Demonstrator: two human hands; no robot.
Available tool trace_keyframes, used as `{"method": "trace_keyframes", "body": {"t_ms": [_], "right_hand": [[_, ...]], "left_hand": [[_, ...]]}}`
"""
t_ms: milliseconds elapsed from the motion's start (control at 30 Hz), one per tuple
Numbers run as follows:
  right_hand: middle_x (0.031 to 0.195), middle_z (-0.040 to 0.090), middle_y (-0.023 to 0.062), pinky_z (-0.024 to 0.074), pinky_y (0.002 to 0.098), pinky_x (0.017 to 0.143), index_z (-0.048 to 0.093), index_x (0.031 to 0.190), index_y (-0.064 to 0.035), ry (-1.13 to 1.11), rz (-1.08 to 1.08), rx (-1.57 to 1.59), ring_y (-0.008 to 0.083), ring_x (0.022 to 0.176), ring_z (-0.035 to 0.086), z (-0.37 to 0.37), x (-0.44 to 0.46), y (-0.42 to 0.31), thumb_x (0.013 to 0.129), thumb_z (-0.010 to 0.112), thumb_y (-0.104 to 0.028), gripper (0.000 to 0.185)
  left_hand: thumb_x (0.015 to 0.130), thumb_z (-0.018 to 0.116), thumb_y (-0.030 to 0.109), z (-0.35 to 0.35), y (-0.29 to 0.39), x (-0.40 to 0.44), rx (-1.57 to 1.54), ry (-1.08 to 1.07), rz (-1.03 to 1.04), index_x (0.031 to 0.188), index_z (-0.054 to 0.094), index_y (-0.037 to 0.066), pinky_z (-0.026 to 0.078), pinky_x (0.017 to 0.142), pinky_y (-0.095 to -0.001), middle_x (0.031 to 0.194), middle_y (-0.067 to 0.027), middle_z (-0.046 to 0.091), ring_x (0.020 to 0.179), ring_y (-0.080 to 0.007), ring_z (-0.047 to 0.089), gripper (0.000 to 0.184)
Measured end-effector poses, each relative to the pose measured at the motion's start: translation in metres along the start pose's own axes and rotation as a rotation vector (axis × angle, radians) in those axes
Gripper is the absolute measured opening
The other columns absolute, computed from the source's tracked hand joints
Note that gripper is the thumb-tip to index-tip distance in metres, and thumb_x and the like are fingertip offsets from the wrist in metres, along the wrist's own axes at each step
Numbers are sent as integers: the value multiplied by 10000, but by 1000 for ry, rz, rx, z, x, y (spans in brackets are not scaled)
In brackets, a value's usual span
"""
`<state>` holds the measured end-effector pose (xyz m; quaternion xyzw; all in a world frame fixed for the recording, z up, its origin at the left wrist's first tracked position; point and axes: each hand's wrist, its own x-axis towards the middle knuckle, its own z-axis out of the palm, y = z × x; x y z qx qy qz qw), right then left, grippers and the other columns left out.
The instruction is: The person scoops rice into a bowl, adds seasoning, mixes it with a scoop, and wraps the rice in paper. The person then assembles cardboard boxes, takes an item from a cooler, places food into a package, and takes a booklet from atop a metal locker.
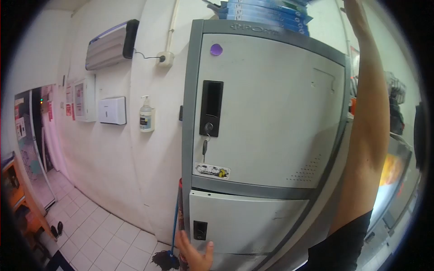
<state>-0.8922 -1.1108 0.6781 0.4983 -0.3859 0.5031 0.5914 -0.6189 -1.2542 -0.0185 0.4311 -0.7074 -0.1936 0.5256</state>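
A grey metal locker (266, 104) with a closed upper door stands in front of me. A key with a tag (205, 147) hangs from the lock of that door. My left hand (195, 254) is low, by the left edge of the lower locker door (244, 221), thumb and fingers apart; whether it touches the door or the dark red pole (181, 207) beside it, I cannot tell. My right hand (354, 16) is raised at the upper right, beside the locker top, its fingers mostly cut off by the frame edge. Stacked blue packages (266, 13) lie on top of the locker.
A mop (166, 259) with a blue handle leans beside the locker. On the white wall hang a soap pump bottle (145, 115), a paper towel dispenser (112, 110) and a grey unit (112, 45) plugged into a socket (164, 59). An orange shelf (27, 198) stands at left.
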Motion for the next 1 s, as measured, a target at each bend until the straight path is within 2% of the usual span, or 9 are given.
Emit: {"method": "trace_keyframes", "body": {"t_ms": [133,267,333,500,600,733,833,933,1000], "right_hand": [[1536,415,161,424,684,965,360,1527,-111,-70,117,398,377,1324,469,-32,-26,-51,914,503,-709,869],[1571,371,134,407,706,983,318,1559,-161,-454,-56,362,372,1331,470,-90,-132,-132,890,524,-740,908],[1045,729,93,520,289,784,625,1330,-31,-166,239,474,164,890,672,-99,-228,-180,847,692,-193,514],[1588,334,174,372,362,1133,399,1494,69,-607,885,592,230,1404,412,-198,-467,-315,787,686,-30,769],[1634,235,196,332,380,1166,377,1503,70,-362,1539,645,253,1445,363,-277,-534,-388,817,690,-46,763],[1596,280,182,415,375,1108,211,1577,24,-466,1587,211,260,1403,406,-311,-585,-408,874,659,5,834],[1482,428,203,578,360,895,170,1595,-24,-340,1632,-34,254,1250,562,-404,-569,-447,917,641,-4,827],[1445,467,225,556,337,928,139,1598,-22,-86,1662,-114,241,1172,620,-465,-559,-483,937,581,24,797],[1445,467,233,551,325,932,128,1599,-21,7,1667,-257,242,1173,622,-323,-643,-492,944,553,35,783]], "left_hand": [[893,725,472,-17,-7,-9,-118,348,135,1549,138,-52,238,1173,-561,1545,-312,268,1410,-473,310,1025],[911,698,320,-37,-2,-24,-635,151,297,1470,279,-98,285,1154,-524,1509,-322,293,1398,-431,354,814],[936,663,287,-46,15,-34,-1005,-147,152,1437,347,-84,312,1148,-462,1483,-267,392,1364,-360,430,699],[900,714,344,-75,18,-83,-1782,-964,-198,1523,293,-39,399,1084,-398,1439,-196,495,1313,-248,503,845],[884,689,218,-127,27,-133,-1478,-1313,-427,1506,310,-42,412,1074,-376,1406,-186,518,1295,-233,520,774],[833,645,71,-71,-13,-153,-1296,-1689,-614,1491,315,-50,447,1057,-368,1376,-196,536,1260,-245,559,746],[807,616,30,-77,36,-226,-1314,-1856,-661,1498,300,-50,496,1006,-359,1368,-216,540,1214,-254,598,765],[811,606,36,-75,69,-276,-1256,-2139,-751,1506,281,-52,478,1053,-390,1396,-236,517,1254,-281,578,773],[812,609,45,6,-51,-193,-1252,-2341,-940,1510,273,-55,456,1086,-409,1413,-241,503,1283,-294,558,782]]}}
